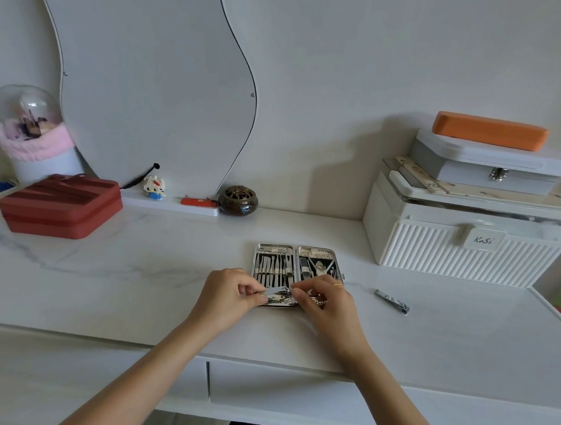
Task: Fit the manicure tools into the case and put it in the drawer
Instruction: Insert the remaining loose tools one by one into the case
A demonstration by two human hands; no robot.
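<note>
Loose clipper (392,301) right of open case (297,262)

Bright even daylight, soft shadows, wide-angle edge distortion

A wavy-edged mirror (155,83) stands against the wall on a white base (171,205). On that base: a small block-built cat figure (154,187) and a red lighter (198,202). A dark round incense burner (238,200) sits just beside the base's right end. At the far left, a clear dome (26,108) tops a white container wrapped in pink fluffy fabric (34,141). A red zippered case (60,206) lies in front of it. At right, a white ribbed storage box (461,243) carries a grey latched box (492,164), with an orange oblong case (490,131) on top.
</note>
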